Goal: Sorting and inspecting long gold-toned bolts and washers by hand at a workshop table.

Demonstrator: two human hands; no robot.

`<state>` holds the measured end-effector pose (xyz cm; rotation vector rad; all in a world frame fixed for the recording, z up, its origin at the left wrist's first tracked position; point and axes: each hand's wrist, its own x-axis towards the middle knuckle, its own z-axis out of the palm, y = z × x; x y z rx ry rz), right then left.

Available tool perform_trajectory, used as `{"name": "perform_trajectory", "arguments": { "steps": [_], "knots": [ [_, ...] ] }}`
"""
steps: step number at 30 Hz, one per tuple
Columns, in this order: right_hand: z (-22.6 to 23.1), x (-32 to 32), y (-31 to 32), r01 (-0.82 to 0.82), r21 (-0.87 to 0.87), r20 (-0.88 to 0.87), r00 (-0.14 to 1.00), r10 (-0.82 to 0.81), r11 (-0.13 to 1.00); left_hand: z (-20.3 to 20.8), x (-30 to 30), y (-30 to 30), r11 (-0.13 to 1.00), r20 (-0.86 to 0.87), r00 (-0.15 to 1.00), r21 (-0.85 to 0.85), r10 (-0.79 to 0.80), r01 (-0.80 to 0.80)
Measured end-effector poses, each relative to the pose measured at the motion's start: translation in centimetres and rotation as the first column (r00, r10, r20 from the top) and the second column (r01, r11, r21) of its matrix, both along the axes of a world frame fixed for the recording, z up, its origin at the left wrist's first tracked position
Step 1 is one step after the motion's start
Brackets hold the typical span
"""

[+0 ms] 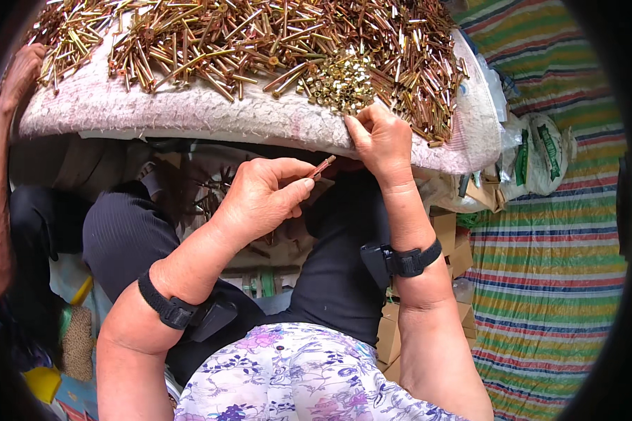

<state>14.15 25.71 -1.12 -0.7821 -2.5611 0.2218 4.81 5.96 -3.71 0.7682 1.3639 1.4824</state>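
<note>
Leftmost, a co-worker's hand (22, 76) is seen at the far left edge of a table, just beside the heaped rods; whether anything is gripped by it cannot be told. The table is covered by a pale, worn cloth (211, 111), whose near edge is curved across the view. Over its far part, slim metal rods (211, 42) of coppery and golden colour are spread in a thick, tangled heap.

Nearer and right of the co-worker, a black strap (168, 303) is worn around the person's left forearm. By the left hand (267, 193), 1 metal rod (323, 168) is clamped between thumb and index finger; it is held tilted, its upper end pointed far and right, in front of the table's near edge. Below, dark trousers (344, 263) and a floral garment (281, 368) are worn by the person.

Farther right, small brass-coloured pieces (340, 83) are gathered in a pile, bordered by rods on both sides. At the pile's near edge, the right hand (386, 144) is placed with thumb and index finger brought near each other; whether a piece is pinched there cannot be told. Around the right forearm, 1 more strap (407, 262) is fastened.

At the right, a white sack (544, 151) is set on a striped sheet (548, 259).
</note>
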Motion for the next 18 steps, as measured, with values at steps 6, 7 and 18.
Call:
{"name": "perform_trajectory", "arguments": {
  "steps": [6,7,18],
  "knots": [
    [1.1,0.7,-0.4,-0.133,-0.318,-0.192,0.979,0.073,0.939,-0.2,-0.1,0.5,1.0,-0.04,0.999,-0.013,0.005,-0.005],
    [0.9,1.3,-0.4,-0.187,-0.473,-0.227,0.97,0.086,0.861,0.0,-0.1,0.6,1.0,-0.046,0.999,-0.012,0.004,-0.004],
    [2.1,3.8,-4.5,-0.43,-0.841,-0.407,0.903,0.138,0.329,-0.2,-0.1,0.8,1.0,-0.117,0.993,0.006,-0.001,0.002]
  ]
}}
